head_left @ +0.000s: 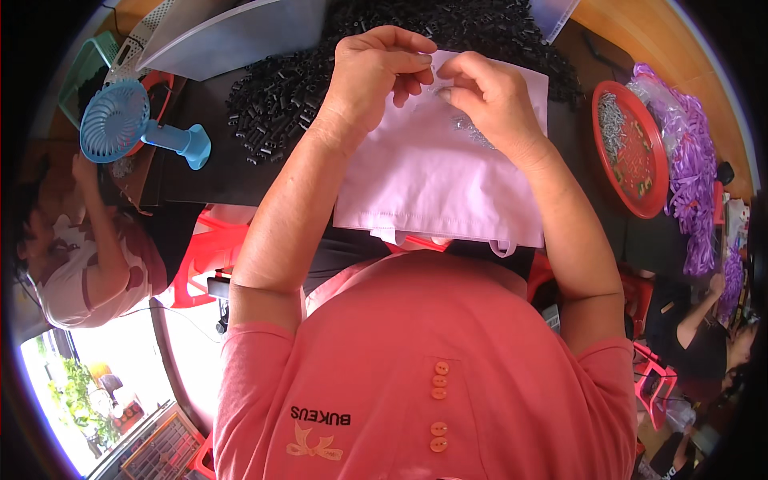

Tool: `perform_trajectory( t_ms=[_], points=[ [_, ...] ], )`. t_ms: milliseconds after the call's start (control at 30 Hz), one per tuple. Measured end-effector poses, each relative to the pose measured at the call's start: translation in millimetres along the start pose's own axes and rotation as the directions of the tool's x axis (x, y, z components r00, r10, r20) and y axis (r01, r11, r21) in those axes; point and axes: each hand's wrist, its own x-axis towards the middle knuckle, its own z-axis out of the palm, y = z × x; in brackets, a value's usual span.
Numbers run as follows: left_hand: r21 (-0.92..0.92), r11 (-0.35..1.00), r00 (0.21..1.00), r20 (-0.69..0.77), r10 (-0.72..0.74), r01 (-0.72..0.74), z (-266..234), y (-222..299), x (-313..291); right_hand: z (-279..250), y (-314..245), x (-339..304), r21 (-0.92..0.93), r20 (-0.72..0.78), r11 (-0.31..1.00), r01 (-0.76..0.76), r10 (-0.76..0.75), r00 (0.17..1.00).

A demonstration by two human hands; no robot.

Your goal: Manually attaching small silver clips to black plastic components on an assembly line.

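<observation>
Over the far part of a pale lilac cloth [440, 188], both my hands are raised close together, fingertips almost meeting. My left hand [364, 76] is closed, thumb against the fingers in a pinch; whatever it holds is too small to make out. My right hand [496, 100] also has thumb and forefinger drawn together, with something tiny and unclear at the tips. A little heap of thin silvery metal pieces [474, 130] lies on the cloth beside the right hand's palm. Left of the left forearm spreads a large pile of small black tubular pieces [276, 108].
A blue hand fan [116, 122] stands at the left, near a clear plastic bin [232, 40]. On the right are a red tray [630, 150] holding metal pieces and a bundle of purple straps [692, 176]. Other people sit at left [88, 264] and right [708, 336].
</observation>
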Motion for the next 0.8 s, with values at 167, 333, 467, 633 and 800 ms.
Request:
perform_trajectory(
  t_ms=[167,333,467,633,800],
  points=[
    [-0.069,0.997,0.999,0.001,0.046,-0.045,4,0,0,-6,-7,4,0.329,-0.004,0.925,-0.189,0.202,0.979],
    [-0.133,0.987,0.995,0.027,0.095,-0.091,8,-3,0,-5,-16,5,0.447,-0.034,0.869,-0.212,0.254,0.967],
    [-0.193,0.977,0.994,0.050,0.102,-0.091,7,-4,1,-6,-22,5,0.516,-0.050,0.831,-0.207,0.271,0.961],
    [-0.221,0.968,0.989,-0.120,0.091,-0.116,5,11,-1,-14,-18,6,0.543,-0.050,0.806,-0.237,0.313,0.948],
    [0.091,0.946,0.873,-0.364,0.324,-0.312,-43,7,13,-19,-14,10,0.553,-0.078,0.803,-0.222,0.316,0.946]
  ],
)
